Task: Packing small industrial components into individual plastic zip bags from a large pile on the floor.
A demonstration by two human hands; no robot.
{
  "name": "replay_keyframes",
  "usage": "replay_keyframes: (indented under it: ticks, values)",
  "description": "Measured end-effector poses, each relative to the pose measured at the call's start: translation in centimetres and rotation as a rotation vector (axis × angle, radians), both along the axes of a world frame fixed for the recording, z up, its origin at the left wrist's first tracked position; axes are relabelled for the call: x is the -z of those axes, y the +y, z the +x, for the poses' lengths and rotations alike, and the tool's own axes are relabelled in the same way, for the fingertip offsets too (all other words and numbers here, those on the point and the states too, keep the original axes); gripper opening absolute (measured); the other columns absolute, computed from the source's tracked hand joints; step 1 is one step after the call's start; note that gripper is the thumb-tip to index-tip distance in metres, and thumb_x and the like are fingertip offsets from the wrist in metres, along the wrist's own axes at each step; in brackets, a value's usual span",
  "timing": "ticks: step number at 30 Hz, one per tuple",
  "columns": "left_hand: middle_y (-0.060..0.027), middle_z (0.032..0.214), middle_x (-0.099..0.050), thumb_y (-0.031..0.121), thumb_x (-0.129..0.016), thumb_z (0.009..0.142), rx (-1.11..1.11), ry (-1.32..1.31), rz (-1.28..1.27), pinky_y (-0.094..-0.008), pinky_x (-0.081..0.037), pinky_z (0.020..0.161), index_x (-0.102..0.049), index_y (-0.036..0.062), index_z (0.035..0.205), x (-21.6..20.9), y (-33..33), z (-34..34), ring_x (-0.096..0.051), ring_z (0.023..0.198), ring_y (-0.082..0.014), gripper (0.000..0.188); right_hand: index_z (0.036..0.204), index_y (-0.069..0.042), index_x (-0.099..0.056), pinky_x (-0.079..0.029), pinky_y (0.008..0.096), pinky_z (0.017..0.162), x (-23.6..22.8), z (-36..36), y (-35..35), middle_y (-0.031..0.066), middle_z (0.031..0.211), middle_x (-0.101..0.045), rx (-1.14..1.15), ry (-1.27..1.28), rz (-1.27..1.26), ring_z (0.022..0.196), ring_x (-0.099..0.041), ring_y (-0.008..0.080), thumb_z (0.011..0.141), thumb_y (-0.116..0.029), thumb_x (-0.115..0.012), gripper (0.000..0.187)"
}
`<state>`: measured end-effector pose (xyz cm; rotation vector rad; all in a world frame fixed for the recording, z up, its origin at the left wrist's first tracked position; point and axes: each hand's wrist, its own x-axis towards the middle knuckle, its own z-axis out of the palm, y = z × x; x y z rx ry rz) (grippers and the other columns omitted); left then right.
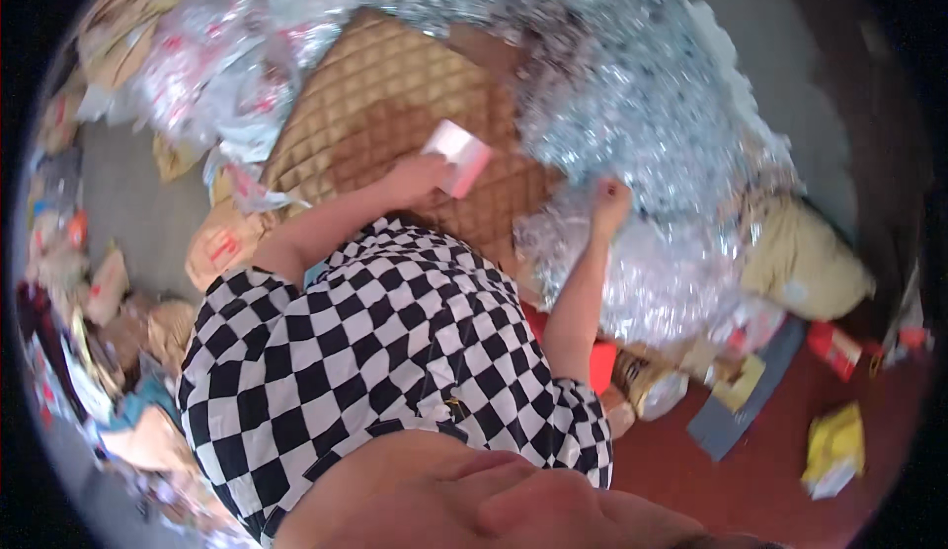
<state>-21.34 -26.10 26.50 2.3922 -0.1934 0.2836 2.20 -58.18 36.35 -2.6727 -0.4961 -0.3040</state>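
Note:
A small flat piece, white on top and pink along its lower side, like a little box or folded card (460, 159), is gripped in my left hand (420, 177). Beneath it lies a brown quilted pad (395, 85) with a darker patch in its middle. My right hand (611, 201) is closed at the near edge of a big heap of clear, shiny plastic film (632, 105). Whether its fingers pinch some of that film is too blurred to tell. More clear film (657, 277) bulges beside my right wrist.
White and pink plastic bags (212, 70) pile up at the far left. Brown paper packages (222, 243) and mixed wrappings crowd the left side. On the right are a tan sack (805, 258), a grey strip (736, 406), a red packet (834, 350) and a yellow packet (834, 445) on a reddish floor.

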Motion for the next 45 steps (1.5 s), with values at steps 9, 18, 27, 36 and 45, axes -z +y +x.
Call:
replay_keyframes:
  ticks: [9,18,27,36,45]
  values:
    - [-0.0095,0.086,-0.061,0.03,-0.062,0.081,0.101,0.018,0.133,-0.043,-0.052,0.067,-0.06,0.0105,0.086,5.8,1.1,-3.0,-0.062,0.079,-0.0316,0.02,0.117,-0.016,-0.055,-0.048,0.0373,0.08,-12.2,-6.4,14.3,0.0031,0.117,-0.056,-0.118,0.696,0.919,0.105,-0.054,0.0182,0.086,-0.021,-0.065,0.033]
    - [-0.007,0.082,-0.062,0.026,-0.062,0.082,-0.205,-0.037,-0.316,-0.0413,-0.05,0.067,-0.068,0.015,0.086,3.2,3.4,-4.6,-0.059,0.082,-0.0283,0.013,0.133,-0.007,-0.047,-0.049,0.0355,0.086,2.3,-7.7,44.7,0.0158,0.119,-0.06,-1.07,0.707,-0.255,0.103,-0.06,0.0264,0.081,-0.019,-0.071,0.059]
    - [-0.0105,0.088,-0.062,0.019,-0.058,0.083,-0.174,-0.015,-0.544,-0.0432,-0.049,0.075,-0.068,0.0191,0.107,2.4,1.0,-4.1,-0.059,0.088,-0.0322,0.025,0.102,-0.007,-0.059,-0.05,0.0452,0.078,15.6,-5.2,46.0,0.0178,0.095,-0.063,-0.862,0.211,-0.592,0.093,-0.062,0.035,0.08,-0.021,-0.068,0.027]
    - [-0.0102,0.078,-0.058,0.009,-0.066,0.077,-0.217,0.04,-0.725,-0.0412,-0.049,0.071,-0.067,0.0086,0.091,-0.2,4.5,-2.4,-0.059,0.079,-0.0317,0.014,0.108,-0.003,-0.061,-0.05,0.0302,0.076,4.0,2.4,33.1,0.011,0.094,-0.068,-0.552,0.556,0.209,0.087,-0.064,0.0173,0.082,-0.022,-0.072,0.034]
    - [-0.0102,0.078,-0.058,0.025,-0.07,0.079,-0.352,-0.035,-0.733,-0.0394,-0.048,0.065,-0.063,0.0063,0.082,-3.5,3.4,0.2,-0.06,0.074,-0.0308,0.02,0.099,-0.003,-0.071,-0.052,0.0368,0.07,8.4,6.4,30.3,0.0152,0.087,-0.071,-0.104,0.414,-0.253,0.077,-0.068,0.0287,0.071,-0.041,-0.076,0.047]
